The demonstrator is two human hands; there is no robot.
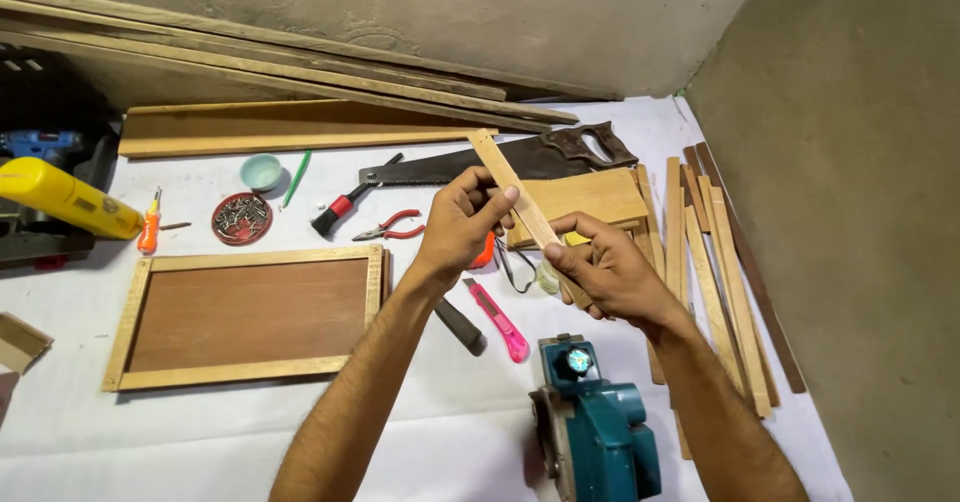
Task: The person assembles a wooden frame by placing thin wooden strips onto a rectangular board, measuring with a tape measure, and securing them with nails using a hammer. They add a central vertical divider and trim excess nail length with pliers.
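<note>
Thin pale wood strip (pixel 522 205) slanting upper-left to lower-right, hanging above desk (pixel 200 432), flat face showing, both ends being gripped.

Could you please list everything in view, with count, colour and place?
wooden strip: one, pale, held in both hands
framed panel: one, brown with pale frame, left
hand saw: one, dark, behind hands
pliers: one, red-handled, centre
utility knife: one, pink, below hands
electric planer: one, teal, front
lid of screws: one, red, left of centre
slats: several, pale, right
screwdriver: one, orange, left
left hand: gripping strip
right hand: gripping strip's lower end
</note>
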